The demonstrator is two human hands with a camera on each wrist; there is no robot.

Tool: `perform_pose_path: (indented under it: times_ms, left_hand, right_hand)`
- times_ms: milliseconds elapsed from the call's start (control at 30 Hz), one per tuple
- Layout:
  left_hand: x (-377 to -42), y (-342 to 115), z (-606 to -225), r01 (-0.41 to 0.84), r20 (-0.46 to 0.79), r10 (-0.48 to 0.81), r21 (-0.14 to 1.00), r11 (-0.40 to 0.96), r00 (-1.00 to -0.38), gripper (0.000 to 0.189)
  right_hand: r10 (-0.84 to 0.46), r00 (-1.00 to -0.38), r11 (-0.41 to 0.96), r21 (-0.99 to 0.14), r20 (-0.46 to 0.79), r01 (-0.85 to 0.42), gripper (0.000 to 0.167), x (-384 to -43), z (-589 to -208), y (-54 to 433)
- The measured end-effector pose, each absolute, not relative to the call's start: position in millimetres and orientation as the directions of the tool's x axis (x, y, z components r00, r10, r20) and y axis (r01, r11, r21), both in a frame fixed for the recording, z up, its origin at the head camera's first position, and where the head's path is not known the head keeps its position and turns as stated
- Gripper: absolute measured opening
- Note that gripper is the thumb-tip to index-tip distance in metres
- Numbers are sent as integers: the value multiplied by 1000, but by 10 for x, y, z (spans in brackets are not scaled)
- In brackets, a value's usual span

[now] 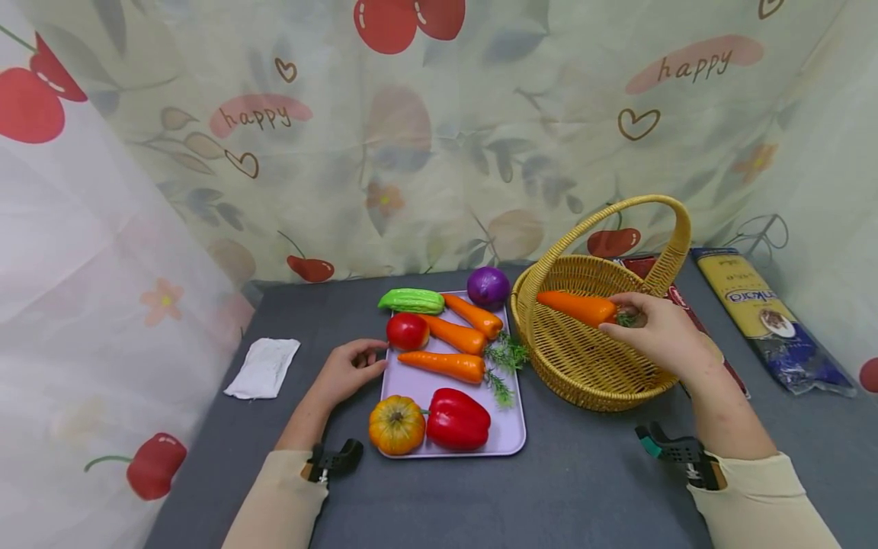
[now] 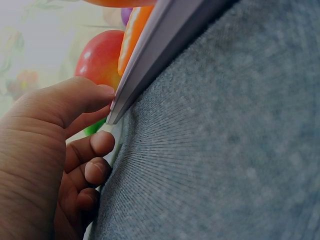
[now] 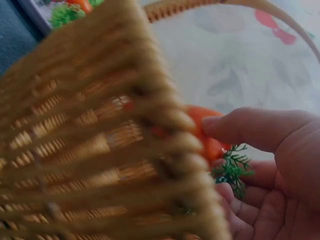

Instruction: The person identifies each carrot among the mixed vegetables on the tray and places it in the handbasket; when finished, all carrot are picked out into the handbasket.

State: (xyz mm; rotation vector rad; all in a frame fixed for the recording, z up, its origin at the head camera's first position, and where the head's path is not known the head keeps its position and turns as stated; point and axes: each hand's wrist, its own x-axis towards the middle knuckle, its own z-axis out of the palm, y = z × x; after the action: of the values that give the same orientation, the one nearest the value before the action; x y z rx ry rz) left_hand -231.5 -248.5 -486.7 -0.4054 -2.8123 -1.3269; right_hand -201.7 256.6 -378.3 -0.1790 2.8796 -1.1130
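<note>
Carrot: gripped near its leafy end by the right hand, over the basket, apparently so the tip is left free. Left hand: fingers loosely bent, rested at the rim of the tray, perhaps for steadying. Tray contents: three carrots, tomato, pumpkin, red pepper.

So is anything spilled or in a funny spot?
Nothing looks spilled. But the green vegetable and the little pumpkin poke out past the left edge of the tray, so they look a bit out of place.
</note>
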Motion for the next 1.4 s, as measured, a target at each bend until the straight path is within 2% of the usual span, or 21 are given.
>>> perform_pose_path:
  times_ms: [367, 767, 967, 1233, 1400]
  left_hand:
    - [-2319, -2484, -4858, 263, 139, 249, 767, 586, -959, 27]
    - [-2323, -2487, -4875, 273, 152, 250, 767, 580, -956, 26]
    - [-2321, -2492, -4880, 265, 143, 246, 766, 586, -959, 27]
    - [-2321, -2494, -4875, 270, 145, 250, 760, 591, -957, 27]
    - [-2322, -2486, -4872, 265, 142, 246, 758, 596, -959, 26]
  right_hand:
    - [-99, -994, 750, -660, -52, -41, 69, -2027, -3897, 2386]
    - [-121, -988, 751, -660, -95, -29, 66, -2007, -3918, 2344]
    - [-185, -971, 772, -634, -153, -48, 62, -2013, -3943, 2355]
    - [-330, -914, 748, -655, -235, -102, 61, -1994, -3975, 2366]
    - [-345, -907, 755, -645, -241, -115, 60, -1976, -3941, 2386]
